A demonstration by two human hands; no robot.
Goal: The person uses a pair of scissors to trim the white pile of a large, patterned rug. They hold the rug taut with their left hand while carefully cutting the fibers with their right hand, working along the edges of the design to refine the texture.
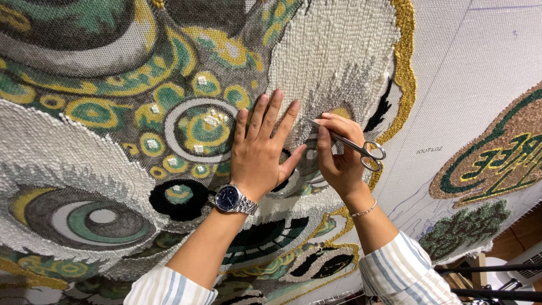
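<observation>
Scissors (361, 148), one small steel pair, are pinched in my right hand (339, 155), tips at the white pile mid-rug (339, 51). Left hand (262, 149) lies flat, fingers spread, just left. Most of the tufting looks finished; bare backing cloth (480, 68) is still open on the right.

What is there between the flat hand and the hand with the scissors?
In the head view, only tufted rug lies between the left hand and the right hand: a narrow strip of grey and white pile, where the scissors point.
</observation>
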